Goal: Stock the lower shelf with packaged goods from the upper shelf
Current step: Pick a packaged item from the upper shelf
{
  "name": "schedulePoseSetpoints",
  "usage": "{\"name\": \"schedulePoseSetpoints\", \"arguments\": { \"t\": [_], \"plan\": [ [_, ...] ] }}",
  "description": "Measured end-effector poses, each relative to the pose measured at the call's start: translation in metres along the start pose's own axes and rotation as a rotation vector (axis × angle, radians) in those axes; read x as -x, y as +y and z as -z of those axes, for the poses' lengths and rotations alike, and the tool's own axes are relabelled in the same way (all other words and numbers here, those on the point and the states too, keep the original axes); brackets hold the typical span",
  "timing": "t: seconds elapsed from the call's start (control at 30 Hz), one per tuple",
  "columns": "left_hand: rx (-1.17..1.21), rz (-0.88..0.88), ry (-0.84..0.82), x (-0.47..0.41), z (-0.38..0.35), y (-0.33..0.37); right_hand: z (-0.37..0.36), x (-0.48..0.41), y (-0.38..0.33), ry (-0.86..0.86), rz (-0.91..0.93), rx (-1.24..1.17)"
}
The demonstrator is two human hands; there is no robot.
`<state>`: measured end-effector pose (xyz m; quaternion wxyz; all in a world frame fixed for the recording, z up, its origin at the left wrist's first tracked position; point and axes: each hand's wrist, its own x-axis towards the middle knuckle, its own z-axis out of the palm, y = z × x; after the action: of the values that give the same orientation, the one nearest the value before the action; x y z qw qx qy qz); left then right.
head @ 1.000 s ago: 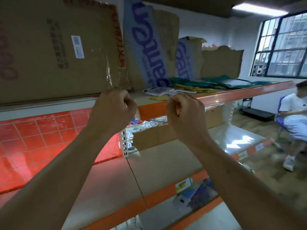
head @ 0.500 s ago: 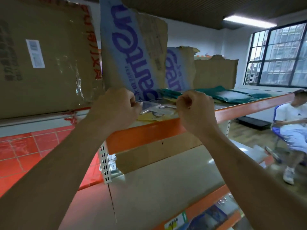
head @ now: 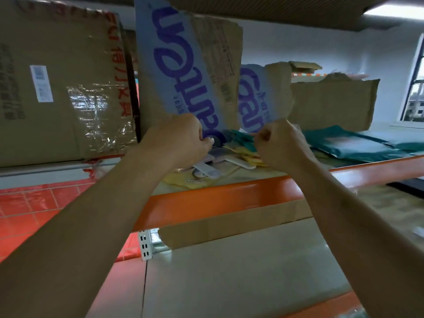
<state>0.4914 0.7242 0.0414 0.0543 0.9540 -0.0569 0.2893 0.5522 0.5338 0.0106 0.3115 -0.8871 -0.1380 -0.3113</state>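
"Yellow and white packets, is that what the fingers (head: 263,137) are over?"

"Yes. The packaged goods (head: 220,166) lie in a loose pile at the front of the upper shelf (head: 218,198), and both hands hang just above them. The left hand (head: 176,141) shows only its back, with the fingers curled under and the thumb tip pointing right toward the pile. Those fingers are hidden behind the hand, so it cannot be told whether they hold anything."

"And the right hand (head: 280,145)?"

"A closed fist. Its fingers are rolled tight into the palm and nothing shows in the grip. The two fists are near each other, with the pile between and below them."

"How do the arms lie?"

"Both forearms are bare. They rise from the bottom corners of the view and converge on the shelf, and the wrists cross above its orange front rail."

"The lower shelf (head: 241,271)?"

"Pale boards under the arms. A cardboard strip (head: 229,226) stands at its back, just beneath the orange rail."

"What surrounds the hands?"

"Flat teal packages (head: 344,143) spread along the upper shelf to the right of the right hand. Torn cardboard with blue lettering (head: 183,65) stands upright behind both hands. A taped brown box (head: 64,88) fills the left, with red tiles (head: 34,214) below it. A window (head: 415,88) shows at the far right."
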Motion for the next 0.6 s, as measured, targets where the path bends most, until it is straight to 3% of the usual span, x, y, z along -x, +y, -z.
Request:
{"name": "schedulePoseSetpoints", "arguments": {
  "t": [0.4,0.6],
  "plan": [
    [-0.062,0.169,-0.063,-0.054,-0.062,0.072,0.021,-0.057,0.094,-0.166,0.102,0.081],
    [-0.027,0.216,-0.049,-0.063,-0.080,0.069,0.005,-0.082,0.099,-0.449,0.223,0.228]
  ]
}}
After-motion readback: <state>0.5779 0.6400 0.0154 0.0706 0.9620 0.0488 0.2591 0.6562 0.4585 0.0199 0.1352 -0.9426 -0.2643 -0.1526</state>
